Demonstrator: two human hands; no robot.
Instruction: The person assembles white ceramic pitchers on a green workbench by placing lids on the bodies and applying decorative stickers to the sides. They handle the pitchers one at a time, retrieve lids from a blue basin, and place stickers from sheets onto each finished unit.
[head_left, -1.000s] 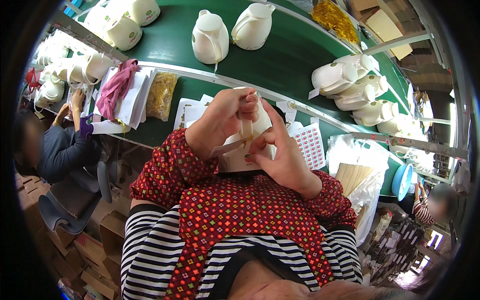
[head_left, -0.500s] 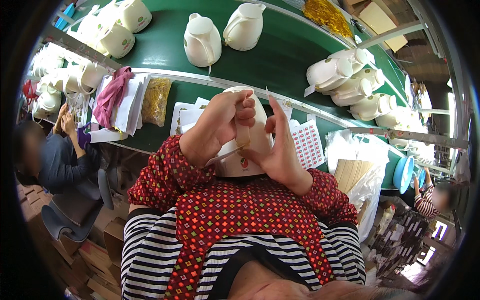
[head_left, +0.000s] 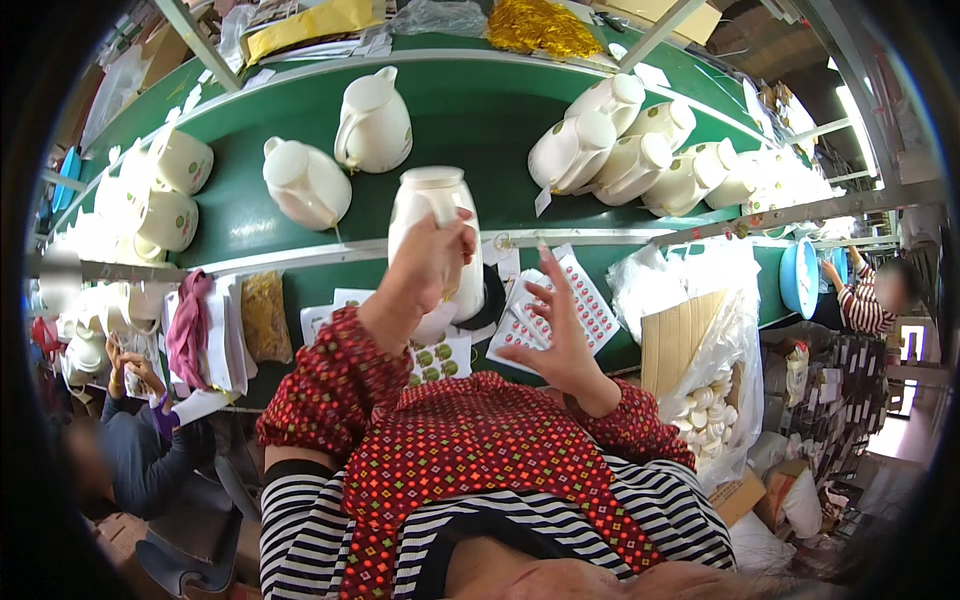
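Observation:
My left hand (head_left: 430, 265) is closed round the handle of a white jug (head_left: 433, 188), held up at the inner rail of the green belt. The jug's round flat end points away from me; its near end is partly behind my hand. My right hand (head_left: 562, 345) is open, fingers spread, beside sheets of red round stickers (head_left: 592, 310) and touching nothing I can make out. A sheet of green stickers (head_left: 445, 362) lies below the jug. Something black and rounded (head_left: 490, 298) shows beside the jug.
Two white jugs (head_left: 305, 185) stand on the green belt (head_left: 490, 110), with several more (head_left: 572, 150) at right and others at left. A gold-coloured packet (head_left: 265, 315) and pink cloth (head_left: 188, 335) lie left. A box of white parts (head_left: 708, 415) stands right. Co-workers sit at both sides.
My left hand has carried the jug up and away from my body toward the belt. My right hand has come off the jug and opened. The view has shifted too.

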